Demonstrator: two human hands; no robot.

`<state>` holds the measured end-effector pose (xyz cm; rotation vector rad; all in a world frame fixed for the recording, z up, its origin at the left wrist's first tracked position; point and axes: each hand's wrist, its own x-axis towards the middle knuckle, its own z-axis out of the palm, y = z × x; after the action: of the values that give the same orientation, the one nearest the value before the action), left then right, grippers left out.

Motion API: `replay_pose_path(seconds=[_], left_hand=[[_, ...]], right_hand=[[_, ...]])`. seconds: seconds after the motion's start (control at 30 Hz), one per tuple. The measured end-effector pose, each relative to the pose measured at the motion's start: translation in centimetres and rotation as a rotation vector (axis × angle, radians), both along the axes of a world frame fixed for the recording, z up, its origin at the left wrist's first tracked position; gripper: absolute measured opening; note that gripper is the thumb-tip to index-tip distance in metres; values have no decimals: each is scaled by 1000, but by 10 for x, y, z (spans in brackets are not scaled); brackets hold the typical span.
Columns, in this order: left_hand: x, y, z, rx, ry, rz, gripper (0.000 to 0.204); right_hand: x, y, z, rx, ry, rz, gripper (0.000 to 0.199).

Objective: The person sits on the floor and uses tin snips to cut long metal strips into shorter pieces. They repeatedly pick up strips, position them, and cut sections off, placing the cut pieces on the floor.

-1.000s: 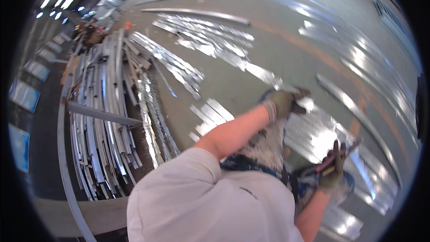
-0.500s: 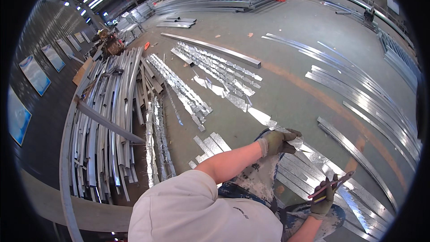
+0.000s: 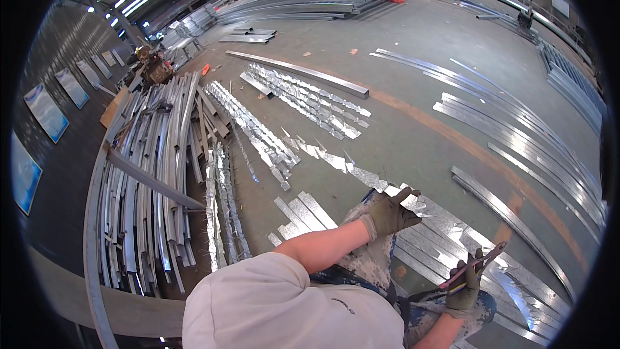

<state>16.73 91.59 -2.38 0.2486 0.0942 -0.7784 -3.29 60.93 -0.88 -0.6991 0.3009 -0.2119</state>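
Left hand [image 3: 392, 213], gloved, is pressing fingers-spread on a shiny metal strip [image 3: 413, 201]; right hand [image 3: 466, 287] is gripping a red-handled tool [image 3: 475, 265] nearby. Blue rectangular wall panels [image 3: 45, 111] are hanging far left.

Ahead: bare grey concrete floor [image 3: 413, 136] gives you room.
Left: your way is blocked by stacked curved galvanised steel channels [image 3: 152, 174].
Underhand: flat shiny steel strips [image 3: 439, 245] crowd you.

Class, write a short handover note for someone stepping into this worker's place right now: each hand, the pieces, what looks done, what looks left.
Left hand: gloved, resting on the shiny metal strip at the top of the flat sheet-metal strips by the knees.
Right hand: gloved, closed on a red-handled hand tool, raised over the strips.
Done: rows of cut pieces laid on the floor ahead.
Left: apparently the strips underhand; long curved channel stock stacked on the left.
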Motion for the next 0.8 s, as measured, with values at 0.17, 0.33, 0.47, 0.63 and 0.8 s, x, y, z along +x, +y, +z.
replay_pose_path(seconds=[0.17,0.33,0.47,0.63,0.8], left_hand=[[-25,-4,-14,-23,-67,39,23],[-43,-13,-65,119,-68,46,46],[-68,-41,-24,375,-131,-149,79],[-59,-65,-16,494,-113,-198,77],[-35,-87,-29,426,-161,-171,61]], right_hand=[[0,-1,-11,13,2,7,75],[3,6,-10,54,-25,48,73],[0,1,-10,35,-38,26,70],[0,10,-10,10,19,35,73],[0,21,-3,-16,30,23,77]])
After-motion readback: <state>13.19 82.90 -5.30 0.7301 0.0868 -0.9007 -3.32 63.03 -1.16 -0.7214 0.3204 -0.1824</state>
